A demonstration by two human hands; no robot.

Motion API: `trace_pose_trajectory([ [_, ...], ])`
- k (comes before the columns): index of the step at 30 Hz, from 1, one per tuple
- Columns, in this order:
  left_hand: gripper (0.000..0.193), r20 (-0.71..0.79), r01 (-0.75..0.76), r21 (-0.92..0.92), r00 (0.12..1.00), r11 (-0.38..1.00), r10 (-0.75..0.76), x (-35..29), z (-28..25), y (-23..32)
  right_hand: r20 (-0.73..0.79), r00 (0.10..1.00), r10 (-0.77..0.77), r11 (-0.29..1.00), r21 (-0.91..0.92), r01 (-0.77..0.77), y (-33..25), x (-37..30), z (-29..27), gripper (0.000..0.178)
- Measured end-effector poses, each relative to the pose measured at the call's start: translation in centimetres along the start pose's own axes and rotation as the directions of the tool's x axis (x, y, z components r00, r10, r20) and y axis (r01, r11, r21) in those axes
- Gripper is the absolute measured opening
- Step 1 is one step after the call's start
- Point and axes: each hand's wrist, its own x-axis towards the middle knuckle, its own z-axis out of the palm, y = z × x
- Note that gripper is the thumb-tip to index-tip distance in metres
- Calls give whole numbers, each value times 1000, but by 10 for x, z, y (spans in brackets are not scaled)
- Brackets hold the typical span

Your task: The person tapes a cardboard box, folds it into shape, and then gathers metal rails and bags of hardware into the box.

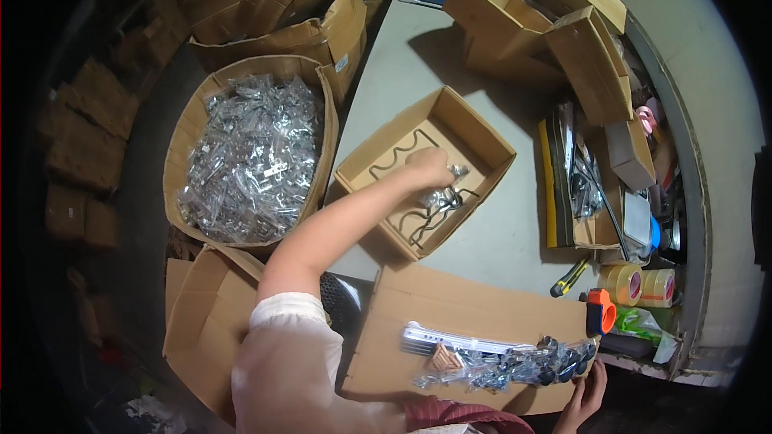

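Note:
My left hand (430, 167) reaches into an open cardboard box (370, 162) on the table. Its fingers are closed on a small clear plastic bag (458, 171), whose contents are hard to make out. Bent dark metal rods or hooks (426, 223) lie in the box below the hand, and a wavy metal wire (394, 157) lies at its left side. My right hand (591, 398) is at the lower right, fingers stretched out beside the edge of a cardboard sheet (482, 297). On this sheet rest bagged black parts (555, 362), white strips (458, 340) and a small brown woven piece (446, 359).
A large carton (177, 161) full of clear bags of metal parts (257, 161) stands left of the table. Along the right lie a utility knife (569, 277), an orange tape dispenser (601, 312), tape rolls (635, 284) and a tool box (555, 185). Open cartons (507, 32) stand at the back.

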Motion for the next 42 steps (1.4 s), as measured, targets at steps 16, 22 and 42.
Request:
trace_pose_trajectory([
  [16, 23, -106, -44, -916, 985, -398, 136, 19, -59, -16, 692, 175, -701, 506, 309, 805, -242, 247, 327, 38],
  [22, 21, -152, -92, -845, 986, -526, 73, 15, -66, -21, 849, -93, -520, 334, 302, 893, -252, 250, 375, 53],
  [42, 16, -287, -352, -692, 935, -631, -207, 22, -73, -37, 831, -69, -552, 447, 366, 816, -227, 257, 382, 19],
])
